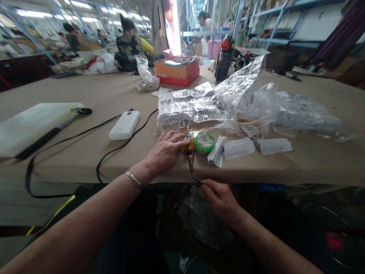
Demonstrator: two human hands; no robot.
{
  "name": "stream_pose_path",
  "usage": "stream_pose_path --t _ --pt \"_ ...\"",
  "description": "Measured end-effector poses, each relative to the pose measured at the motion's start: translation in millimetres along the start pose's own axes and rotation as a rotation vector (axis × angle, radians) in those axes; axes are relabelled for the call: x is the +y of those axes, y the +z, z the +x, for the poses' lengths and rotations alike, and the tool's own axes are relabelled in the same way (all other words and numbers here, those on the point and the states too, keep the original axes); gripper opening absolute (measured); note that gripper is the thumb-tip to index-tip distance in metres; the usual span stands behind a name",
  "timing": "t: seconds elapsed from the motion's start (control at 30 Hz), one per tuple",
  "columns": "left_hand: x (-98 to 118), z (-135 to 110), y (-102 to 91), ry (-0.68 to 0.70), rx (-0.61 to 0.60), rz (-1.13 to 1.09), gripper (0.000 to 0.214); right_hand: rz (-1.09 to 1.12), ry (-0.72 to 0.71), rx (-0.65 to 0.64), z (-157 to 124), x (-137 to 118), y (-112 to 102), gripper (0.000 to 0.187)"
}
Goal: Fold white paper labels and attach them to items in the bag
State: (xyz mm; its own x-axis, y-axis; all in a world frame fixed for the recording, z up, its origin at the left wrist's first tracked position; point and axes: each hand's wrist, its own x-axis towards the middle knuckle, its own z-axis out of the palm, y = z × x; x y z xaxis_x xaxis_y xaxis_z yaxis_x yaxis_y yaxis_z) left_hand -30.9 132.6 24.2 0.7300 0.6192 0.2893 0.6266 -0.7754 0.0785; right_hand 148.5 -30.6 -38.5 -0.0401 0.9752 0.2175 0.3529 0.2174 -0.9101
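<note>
My left hand (167, 148) lies palm down near the table's front edge, fingers stretched out, a fingertip by the yellow-orange handle of a soldering iron (190, 158). The iron's metal tip points towards me at the edge. Just below that tip, my right hand (219, 196) is closed in a pinch on a small dark piece too blurred to name. A round green-rimmed tin (204, 143) with pale, fluffy-looking contents sits right of the iron. Beside it are a fanned stack of printed paper slips (217, 151) and flat printed slips (238, 148).
Clear plastic bags with printed sheets (191, 104) cover the table's middle. Further off are an orange box (177, 71) and a dark bottle (224, 59). A white power bank (124, 125), black cable (99, 163) and a pale board (34, 123) with a black-handled tool lie left. People sit beyond.
</note>
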Motion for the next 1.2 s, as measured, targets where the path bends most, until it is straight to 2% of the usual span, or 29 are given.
stream_pose_path --t 0.1,0.33,0.43,0.57,0.83,1.07,1.2 --pt "1 1 -1.5 -0.003 -0.005 0.008 0.041 -0.076 0.052 -0.117 10 -13 -12 0.022" --pt "1 0 -2.6 -0.001 -0.010 -0.017 0.043 -0.246 0.058 -0.225 38 -44 -37 0.014" --pt "1 0 -1.4 -0.004 0.010 -0.036 0.041 -0.297 0.019 -0.257 45 -50 -43 0.015" --pt "0 0 0.6 0.002 0.012 -0.043 0.043 -0.241 0.013 -0.282 41 -49 -46 0.016" --pt "0 0 2.1 0.002 0.016 -0.020 0.041 -0.107 0.122 -0.219 37 -38 -42 0.015" --pt "1 1 -2.4 -0.011 -0.018 -0.035 0.042 0.101 0.192 -0.168 17 -23 -27 0.016" --pt "2 1 -3.2 -0.012 -0.018 -0.036 0.043 0.224 0.230 -0.073 17 -15 -18 0.015"
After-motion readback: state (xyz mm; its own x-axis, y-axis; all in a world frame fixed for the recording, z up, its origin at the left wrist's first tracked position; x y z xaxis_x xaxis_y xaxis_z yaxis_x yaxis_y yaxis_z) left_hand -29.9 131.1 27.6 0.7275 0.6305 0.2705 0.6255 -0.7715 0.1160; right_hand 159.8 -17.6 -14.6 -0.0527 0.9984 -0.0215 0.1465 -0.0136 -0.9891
